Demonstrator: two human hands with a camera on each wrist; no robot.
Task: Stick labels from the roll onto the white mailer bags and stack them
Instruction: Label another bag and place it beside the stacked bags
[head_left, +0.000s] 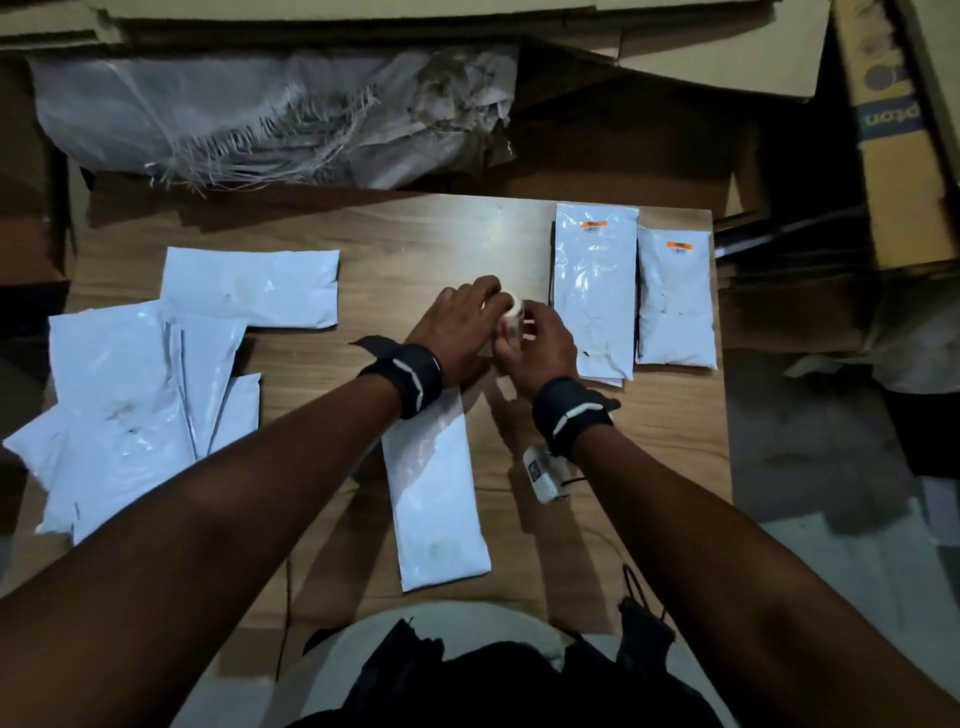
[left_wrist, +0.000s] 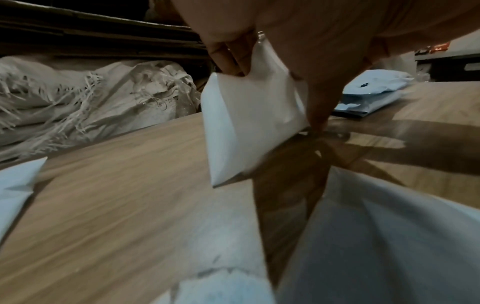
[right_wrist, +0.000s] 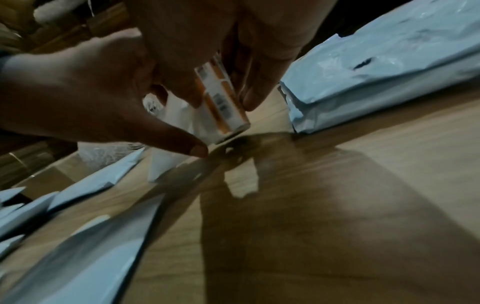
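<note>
Both hands are meeting at the centre of the head view, just above the wooden worktop (head_left: 395, 249). The right hand (head_left: 543, 345) is gripping the label roll (right_wrist: 223, 102), thumb and fingers curled round it; the roll is small and white, with orange bands and dark barcode marks on each label. The left hand (head_left: 457, 332) is pinching a loose white strip of backing paper (left_wrist: 249, 115) that is hanging from the roll, its lower end dangling just above the wood.

Directly below the hands in the head view, one white mailer bag (head_left: 436, 499) is lying lengthwise, its far end tucked under the left wrist. It is plain white, glossy and a little wrinkled. To the right of the hands, two labelled bags (head_left: 595, 291) are lying side by side, each showing a small orange label near its far end; the nearer one is sitting just beside the right hand's knuckles, and the outer one is reaching the worktop's right edge. At the left of the frame a loose pile of unlabelled bags (head_left: 124, 395) is fanning out, spilling over the left edge.

Bare wood is showing between the pile and the hands, and along the far edge, beyond which a frayed woven sack (head_left: 270, 119) and flattened cardboard (head_left: 675, 47) are lying.
</note>
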